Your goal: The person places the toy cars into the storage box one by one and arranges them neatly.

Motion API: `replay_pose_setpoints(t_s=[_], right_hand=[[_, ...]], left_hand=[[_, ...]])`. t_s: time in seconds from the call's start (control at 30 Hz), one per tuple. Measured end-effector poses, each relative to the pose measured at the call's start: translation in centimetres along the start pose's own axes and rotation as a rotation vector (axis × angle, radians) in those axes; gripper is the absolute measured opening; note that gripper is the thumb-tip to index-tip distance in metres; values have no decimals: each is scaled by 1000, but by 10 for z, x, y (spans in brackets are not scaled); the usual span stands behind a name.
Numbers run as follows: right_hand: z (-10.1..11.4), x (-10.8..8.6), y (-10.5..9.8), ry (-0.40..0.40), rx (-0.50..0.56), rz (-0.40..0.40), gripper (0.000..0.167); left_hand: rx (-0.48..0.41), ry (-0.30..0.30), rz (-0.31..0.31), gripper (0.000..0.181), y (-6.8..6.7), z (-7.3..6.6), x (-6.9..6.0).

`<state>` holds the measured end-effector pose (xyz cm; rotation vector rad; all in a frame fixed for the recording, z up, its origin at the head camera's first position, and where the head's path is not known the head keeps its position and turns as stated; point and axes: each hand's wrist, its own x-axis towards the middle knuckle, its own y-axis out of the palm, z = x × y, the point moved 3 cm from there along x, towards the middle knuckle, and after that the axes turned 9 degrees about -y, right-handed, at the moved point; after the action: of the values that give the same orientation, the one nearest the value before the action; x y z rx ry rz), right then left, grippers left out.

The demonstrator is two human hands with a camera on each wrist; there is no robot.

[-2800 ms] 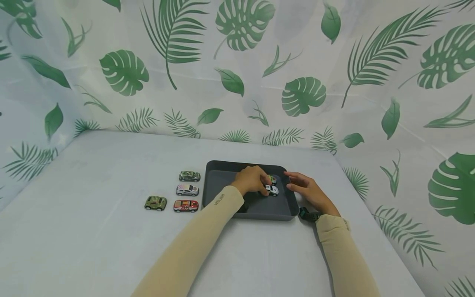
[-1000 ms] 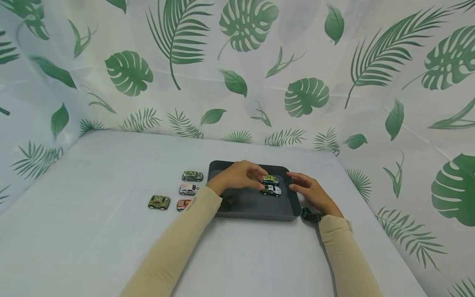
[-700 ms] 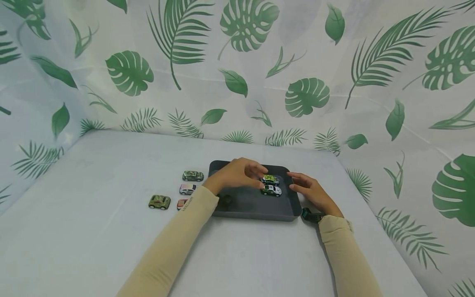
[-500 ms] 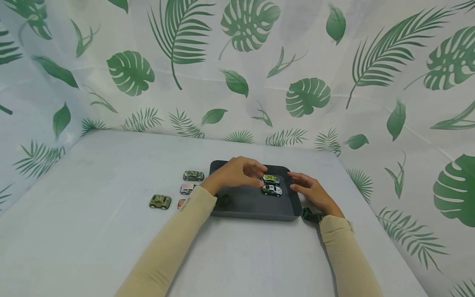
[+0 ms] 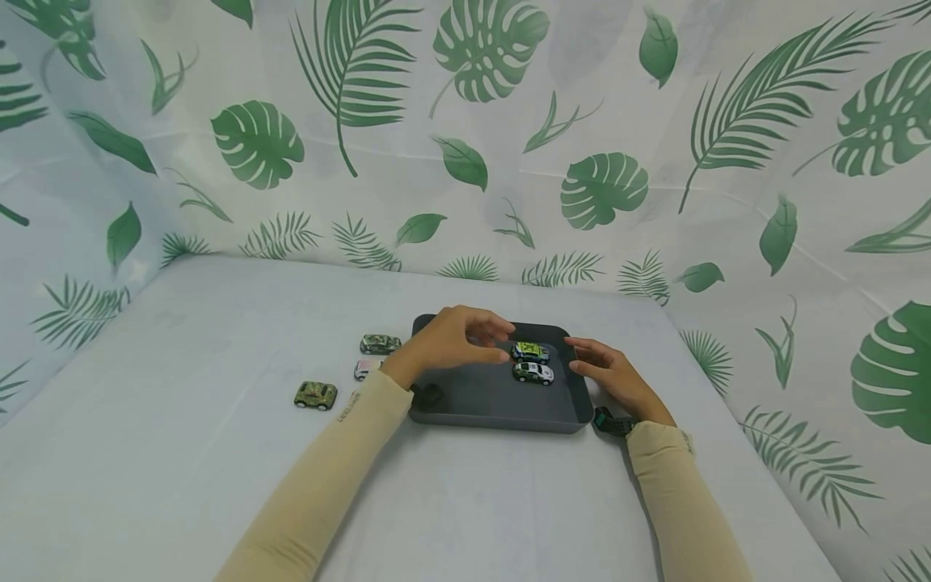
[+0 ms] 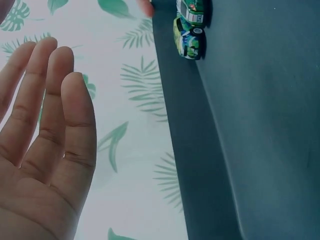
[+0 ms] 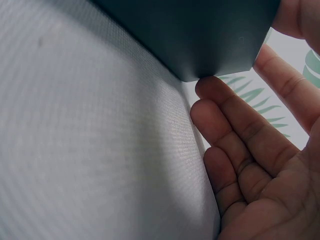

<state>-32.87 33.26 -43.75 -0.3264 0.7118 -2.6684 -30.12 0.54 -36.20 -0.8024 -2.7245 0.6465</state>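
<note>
In the head view my left hand (image 5: 447,339) hovers over the left part of a dark grey tray (image 5: 502,404), thumb and fingers spread apart and holding nothing. Two toy cars stand side by side in the tray, just right of its fingertips: a yellow-green one (image 5: 530,352) behind a white and green one (image 5: 533,373). The left wrist view shows this hand (image 6: 50,140) with fingers extended, apart from the cars. My right hand (image 5: 614,376) is at the tray's right side; in the right wrist view its loosely bent fingers (image 7: 265,135) meet the tray's corner (image 7: 200,40).
Left of the tray, on the white table (image 5: 182,436), stand a dark camouflage car (image 5: 380,344), a white and pink car (image 5: 366,369) partly behind my wrist, and an olive camouflage car (image 5: 316,394). Leaf-patterned cloth (image 5: 509,178) rises behind and beside the table.
My left hand has let go of the white and green toy car and drawn back to the left. Its sleeve now covers the red car. My right hand has stayed beside the tray.
</note>
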Motion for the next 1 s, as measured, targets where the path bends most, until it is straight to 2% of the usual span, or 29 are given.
replay_pose_setpoints(t_s=[0.23,0.4,0.53,1.0], right_hand=[[0,0,0,-6,4,-2,60],[0,0,0,-6,6,-1,60],[-1,1,0,1,1,1,60],[0,0,1,6,1,-1,61]], left_hand=[[-25,5,-48,42,-5,-3,-8],[-6,2,-76,38,-11,-4,-14],[4,23,-98,38,-15,-4,-19],[-4,62,-113,38,-23,1,-33]])
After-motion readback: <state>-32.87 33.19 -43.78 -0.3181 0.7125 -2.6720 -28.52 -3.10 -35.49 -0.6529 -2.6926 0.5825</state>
